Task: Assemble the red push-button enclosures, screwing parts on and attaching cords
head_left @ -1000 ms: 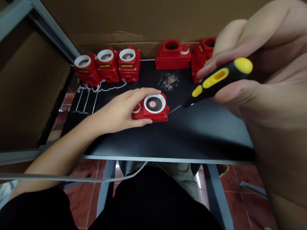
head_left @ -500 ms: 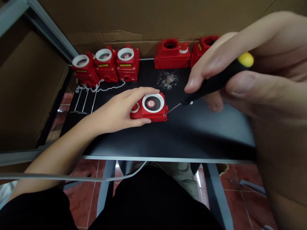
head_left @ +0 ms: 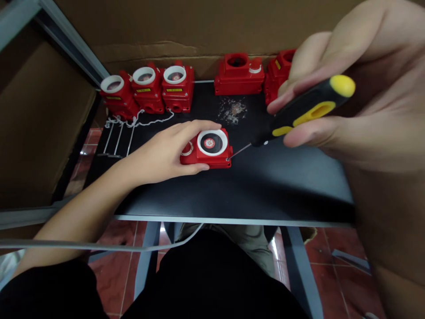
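Note:
A red box with a white-ringed round face (head_left: 210,149) lies flat on the black table (head_left: 252,186). My left hand (head_left: 162,153) grips it from the left, fingers over its top edge and thumb along its front. My right hand (head_left: 352,106), close to the camera, is closed on a black and yellow screwdriver (head_left: 307,108). Its thin metal tip touches the box's near right corner.
Three red boxes with white rings (head_left: 146,91) stand in a row at the back left, with white string (head_left: 139,120) and metal rods (head_left: 114,141) in front. Two more red boxes (head_left: 239,73) sit at the back right. Debris (head_left: 232,110) lies behind the held box. Cardboard lines the back.
My right fingers have rolled the screwdriver handle, so its yellow inlay shows again after being covered. The tip stays on the box corner. My left hand has not moved.

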The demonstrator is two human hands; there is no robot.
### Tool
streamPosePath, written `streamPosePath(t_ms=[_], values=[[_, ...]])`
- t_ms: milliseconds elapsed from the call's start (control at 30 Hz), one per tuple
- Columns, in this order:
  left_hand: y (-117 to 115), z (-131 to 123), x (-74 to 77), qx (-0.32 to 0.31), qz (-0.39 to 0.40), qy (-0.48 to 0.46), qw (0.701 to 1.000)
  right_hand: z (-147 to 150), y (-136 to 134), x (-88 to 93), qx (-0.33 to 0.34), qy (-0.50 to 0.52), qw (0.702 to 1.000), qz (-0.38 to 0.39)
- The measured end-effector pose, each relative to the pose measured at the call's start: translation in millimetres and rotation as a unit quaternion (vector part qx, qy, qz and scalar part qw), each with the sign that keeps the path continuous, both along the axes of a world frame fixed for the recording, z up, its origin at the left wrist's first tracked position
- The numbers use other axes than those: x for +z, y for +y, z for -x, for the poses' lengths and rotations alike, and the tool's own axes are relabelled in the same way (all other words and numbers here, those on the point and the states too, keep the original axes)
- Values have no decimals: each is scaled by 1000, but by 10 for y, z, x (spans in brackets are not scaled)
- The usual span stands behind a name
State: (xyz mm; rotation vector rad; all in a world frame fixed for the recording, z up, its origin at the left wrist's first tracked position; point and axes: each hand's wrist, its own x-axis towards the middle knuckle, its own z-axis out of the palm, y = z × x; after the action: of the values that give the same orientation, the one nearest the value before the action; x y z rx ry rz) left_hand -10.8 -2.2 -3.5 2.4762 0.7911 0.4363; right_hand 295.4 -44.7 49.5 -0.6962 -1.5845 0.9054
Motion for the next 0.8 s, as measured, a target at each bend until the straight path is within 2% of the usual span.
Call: streamPosePath(t_ms=[200,433,633,733,800], values=[[-12,7,6,-3,-8,1,1000,38,-113,4,-66,-46,997,-22],[5,16,-2,-5,2,-4,1000,-101,-54,-33,73,-33,996,49],[-1,7,16,-4,4,4,1000,-154,-39,-53,100,20,994,51],[-7,-3,22,-5,0,4,1000,-151,-36,-19,130,-28,990,51],[-5,-7,17,-5,-2,4,1000,-134,-40,-8,126,-53,990,42]])
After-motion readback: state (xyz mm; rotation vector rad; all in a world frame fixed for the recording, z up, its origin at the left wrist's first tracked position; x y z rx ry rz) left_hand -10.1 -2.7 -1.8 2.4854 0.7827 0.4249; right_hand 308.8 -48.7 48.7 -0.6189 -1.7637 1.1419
